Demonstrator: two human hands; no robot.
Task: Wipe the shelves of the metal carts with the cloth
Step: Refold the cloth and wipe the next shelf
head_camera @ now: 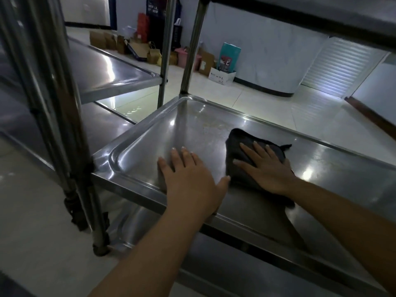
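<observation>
A steel cart shelf with a raised rim fills the middle of the view. On it lies a dark folded cloth, right of centre. My right hand presses flat on the cloth with straight fingers spread. My left hand rests flat on the bare shelf just left of the cloth, its thumb touching the cloth's near edge. A dull smeared patch shows on the shelf beyond the cloth.
A second cart's shelf stands at the left, its posts close by. An upper shelf overhangs at the top right. Boxes and bags line the far wall on the tiled floor.
</observation>
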